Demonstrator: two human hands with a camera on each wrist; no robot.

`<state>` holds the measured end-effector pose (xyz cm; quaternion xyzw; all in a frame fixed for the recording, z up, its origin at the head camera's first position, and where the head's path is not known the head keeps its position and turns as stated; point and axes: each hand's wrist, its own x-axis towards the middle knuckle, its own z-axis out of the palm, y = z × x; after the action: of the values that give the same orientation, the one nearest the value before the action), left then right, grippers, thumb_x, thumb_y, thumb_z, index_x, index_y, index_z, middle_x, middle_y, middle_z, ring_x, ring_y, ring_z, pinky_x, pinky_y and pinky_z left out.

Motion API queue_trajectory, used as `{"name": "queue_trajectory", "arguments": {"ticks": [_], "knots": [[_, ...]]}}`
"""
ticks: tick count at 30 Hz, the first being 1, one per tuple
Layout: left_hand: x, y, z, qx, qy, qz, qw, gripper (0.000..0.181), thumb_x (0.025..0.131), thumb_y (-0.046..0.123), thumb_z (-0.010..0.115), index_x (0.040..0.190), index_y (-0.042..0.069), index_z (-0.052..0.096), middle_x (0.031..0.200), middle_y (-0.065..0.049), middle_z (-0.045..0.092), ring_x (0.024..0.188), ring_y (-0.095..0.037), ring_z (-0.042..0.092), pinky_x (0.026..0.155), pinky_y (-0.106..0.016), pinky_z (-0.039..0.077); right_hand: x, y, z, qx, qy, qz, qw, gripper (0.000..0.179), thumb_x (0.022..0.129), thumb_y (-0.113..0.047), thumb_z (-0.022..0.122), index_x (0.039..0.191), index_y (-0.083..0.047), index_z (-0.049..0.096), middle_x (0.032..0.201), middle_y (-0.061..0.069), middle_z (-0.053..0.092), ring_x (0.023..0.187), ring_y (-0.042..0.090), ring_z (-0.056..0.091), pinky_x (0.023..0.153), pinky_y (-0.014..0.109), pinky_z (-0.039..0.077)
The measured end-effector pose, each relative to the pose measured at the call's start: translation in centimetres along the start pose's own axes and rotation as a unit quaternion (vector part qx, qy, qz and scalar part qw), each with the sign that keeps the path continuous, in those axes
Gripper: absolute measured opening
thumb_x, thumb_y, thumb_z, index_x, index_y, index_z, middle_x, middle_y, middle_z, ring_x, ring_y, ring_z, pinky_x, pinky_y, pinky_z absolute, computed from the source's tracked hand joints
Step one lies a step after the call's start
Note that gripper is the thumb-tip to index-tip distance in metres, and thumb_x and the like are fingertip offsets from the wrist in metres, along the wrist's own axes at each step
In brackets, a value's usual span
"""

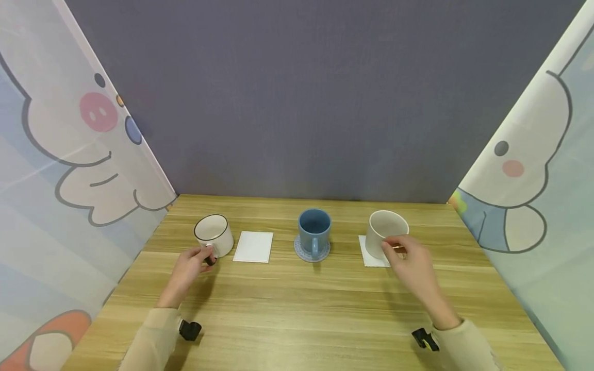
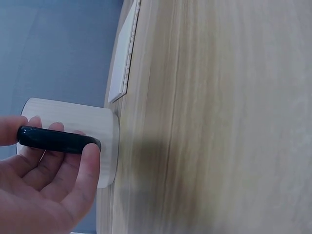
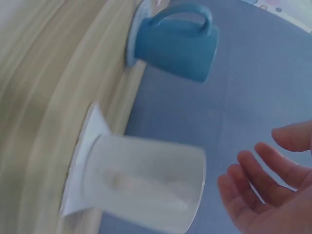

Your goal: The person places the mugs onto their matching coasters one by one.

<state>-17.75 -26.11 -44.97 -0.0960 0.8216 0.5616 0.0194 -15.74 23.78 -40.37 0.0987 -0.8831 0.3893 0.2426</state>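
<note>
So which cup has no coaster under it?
The white, dark-rimmed cup, its handle in the left hand; the blue cup has a round coaster, the plain white cup a white coaster.

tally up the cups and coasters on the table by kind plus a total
Cups: 3 (dark-rimmed white cup, blue cup, plain white cup)
Coasters: 3 (bare white coaster, round blue coaster, partly covered white coaster)
Total: 6

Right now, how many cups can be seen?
3: the black-rimmed cup in the left hand, the blue cup on the round coaster, and the white cup on a square coaster, near the right hand.
</note>
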Motion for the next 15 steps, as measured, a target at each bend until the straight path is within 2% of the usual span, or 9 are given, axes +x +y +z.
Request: {"name": "queue_trajectory", "arguments": {"ticks": [3, 5, 7, 12, 15], "knots": [[0.0, 0.0, 0.1, 0.002, 0.003, -0.003, 1.0, 0.044, 0.11, 0.034, 0.045, 0.099, -0.006, 0.061, 0.111, -0.014, 0.058, 0.106, -0.024, 0.057, 0.094, -0.041, 0.055, 0.3, -0.9, 0.7, 0.019, 0.006, -0.019, 0.9996, 0.007, 0.091, -0.002, 0.073, 0.098, -0.001, 0.075, 0.095, 0.008, 0.072, 0.082, 0.021, 0.068, 0.071, 0.018, 0.053], [0.1, 0.0, 0.1, 0.002, 0.003, -0.004, 1.0, 0.045, 0.11, 0.035, 0.045, 0.099, -0.006, 0.062, 0.109, -0.013, 0.059, 0.105, -0.023, 0.057, 0.093, -0.041, 0.055, 0.5, -1.4, 1.0, 0.027, 0.006, -0.026, 0.9993, 0.008, 0.091, -0.003, 0.073, 0.098, -0.002, 0.076, 0.096, 0.007, 0.072, 0.082, 0.021, 0.068, 0.071, 0.025, 0.055], [0.2, 0.1, 0.2, 0.001, 0.003, -0.004, 1.0, 0.045, 0.109, 0.035, 0.046, 0.099, -0.006, 0.062, 0.108, -0.013, 0.059, 0.104, -0.023, 0.057, 0.093, -0.041, 0.055, 0.6, -1.9, 1.4, 0.039, 0.008, -0.035, 0.9986, 0.008, 0.091, -0.002, 0.074, 0.099, -0.002, 0.076, 0.096, 0.007, 0.072, 0.081, 0.024, 0.068, 0.071, 0.026, 0.055], [0.2, 0.0, 0.2, -0.001, 0.008, -0.003, 1.0, 0.044, 0.109, 0.034, 0.047, 0.098, -0.006, 0.062, 0.103, -0.011, 0.06, 0.101, -0.021, 0.058, 0.091, -0.041, 0.055, 1.1, -3.0, 2.4, 0.069, 0.005, -0.058, 0.9959, 0.008, 0.09, -0.001, 0.075, 0.098, -0.002, 0.075, 0.099, 0.007, 0.072, 0.081, 0.026, 0.069, 0.074, 0.017, 0.053], [0.2, 0.0, 0.1, 0.002, 0.009, -0.002, 1.0, 0.044, 0.109, 0.035, 0.047, 0.098, -0.005, 0.063, 0.102, -0.011, 0.061, 0.1, -0.02, 0.058, 0.09, -0.039, 0.056, 1.4, -3.6, 2.9, 0.077, 0.002, -0.068, 0.9947, 0.009, 0.09, 0.0, 0.074, 0.098, -0.002, 0.075, 0.1, 0.007, 0.072, 0.082, 0.025, 0.068, 0.075, 0.017, 0.052]]}}
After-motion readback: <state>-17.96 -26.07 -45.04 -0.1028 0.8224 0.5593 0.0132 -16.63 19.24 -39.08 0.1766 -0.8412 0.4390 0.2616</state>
